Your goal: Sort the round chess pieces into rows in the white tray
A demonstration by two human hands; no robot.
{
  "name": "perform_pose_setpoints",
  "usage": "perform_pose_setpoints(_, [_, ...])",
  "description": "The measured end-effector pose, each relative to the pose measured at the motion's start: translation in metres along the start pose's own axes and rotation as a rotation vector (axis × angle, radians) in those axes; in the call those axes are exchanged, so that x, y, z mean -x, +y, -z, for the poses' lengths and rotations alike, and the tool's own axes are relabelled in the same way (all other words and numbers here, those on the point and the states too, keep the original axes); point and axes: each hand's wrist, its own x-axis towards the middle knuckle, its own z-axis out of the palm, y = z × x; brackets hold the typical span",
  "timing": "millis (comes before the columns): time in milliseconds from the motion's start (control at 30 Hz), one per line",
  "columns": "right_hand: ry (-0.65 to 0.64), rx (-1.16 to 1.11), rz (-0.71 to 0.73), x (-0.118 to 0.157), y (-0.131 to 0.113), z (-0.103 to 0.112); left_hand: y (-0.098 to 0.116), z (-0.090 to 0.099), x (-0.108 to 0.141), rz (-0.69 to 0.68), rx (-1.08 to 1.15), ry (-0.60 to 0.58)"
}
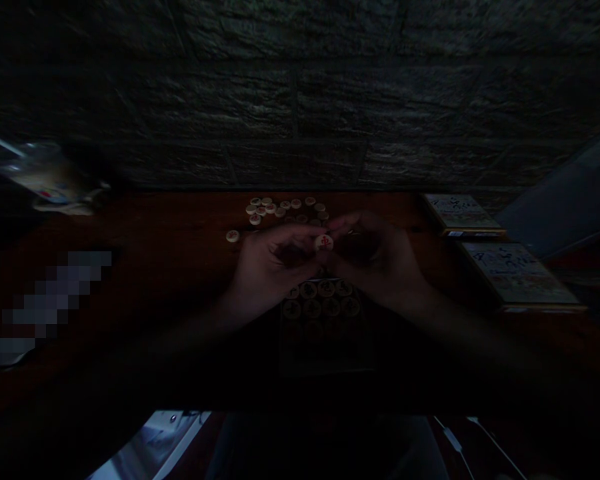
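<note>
Between the fingertips of both hands, a round Chinese chess piece (323,243) stands with its red character facing me. My left hand (275,260) pinches it from the left, and my right hand (387,263) grips it from the right. Just below them lies a shallow tray (325,359), where dark-marked chess pieces (312,308) sit in rows; its nearest part is very dark. Beyond my hands, loose chess pieces (271,209) are scattered on the wooden table, partly hidden by my fingers. One single piece (233,236) with a red mark rests left of the others.
Two flat printed boxes (523,273) (463,212) lie at the right of the wooden table (175,220). A plastic cup (50,177) with a straw stands at the far left. A stone wall (290,113) rises behind. White cables (453,440) hang below the front edge.
</note>
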Motion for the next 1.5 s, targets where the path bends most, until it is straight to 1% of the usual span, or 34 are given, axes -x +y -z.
perform_pose_setpoints(167, [0.015,-0.022,-0.02,-0.0008,0.0003,-0.0006,-0.0022,-0.0002,0.0011,-0.012,-0.047,0.019])
perform_pose_setpoints(367, [-0.027,-0.062,-0.04,-0.0024,-0.0043,0.001,0.001,0.0001,0.0033,-0.034,-0.092,0.02])
perform_pose_setpoints(467, [-0.067,-0.155,-0.134,-0.0044,-0.0068,0.002,0.0014,0.0006,0.0035,-0.05,-0.116,0.023])
perform_pose_setpoints(567, [-0.1,-0.294,-0.26,-0.0056,-0.0081,0.0022,-0.0017,0.0016,0.0029,-0.062,-0.109,0.039])
perform_pose_setpoints(667, [-0.143,-0.427,-0.355,-0.0056,-0.0084,0.0021,-0.005,0.0026,0.002,-0.064,-0.103,0.058])
perform_pose_setpoints(800, [-0.139,-0.523,-0.463,-0.0058,-0.008,0.0021,-0.0046,0.003,0.0011,-0.086,-0.123,0.055])
perform_pose_setpoints(867, [-0.141,-0.541,-0.491,-0.0064,-0.0079,0.0019,-0.0032,0.0027,0.0008,-0.089,-0.103,0.053])
perform_pose_setpoints(1000, [-0.13,-0.558,-0.488,-0.0074,-0.008,0.0014,-0.0008,0.0021,0.0004,-0.075,-0.059,0.042])
perform_pose_setpoints(1133, [-0.13,-0.553,-0.48,-0.0069,-0.0075,0.0022,0.0006,0.0025,0.0003,-0.049,-0.091,0.026])
perform_pose_setpoints(1200, [-0.128,-0.54,-0.457,-0.0063,-0.0069,0.0032,-0.0001,0.0029,0.0003,-0.059,-0.108,0.024])
perform_pose_setpoints(1300, [-0.136,-0.497,-0.405,-0.0057,-0.006,0.004,-0.0023,0.0035,-0.0005,-0.094,-0.116,0.034])
perform_pose_setpoints(1367, [-0.133,-0.442,-0.366,-0.0057,-0.0056,0.0032,-0.0031,0.0035,-0.0017,-0.093,-0.118,0.039])
perform_pose_setpoints(1433, [-0.101,-0.371,-0.3,-0.0058,-0.0052,0.0015,-0.0025,0.003,-0.0034,-0.057,-0.075,0.044])
perform_pose_setpoints(1500, [-0.047,-0.294,-0.205,-0.0054,-0.0047,-0.0002,-0.0004,0.0022,-0.005,0.023,0.027,0.056])
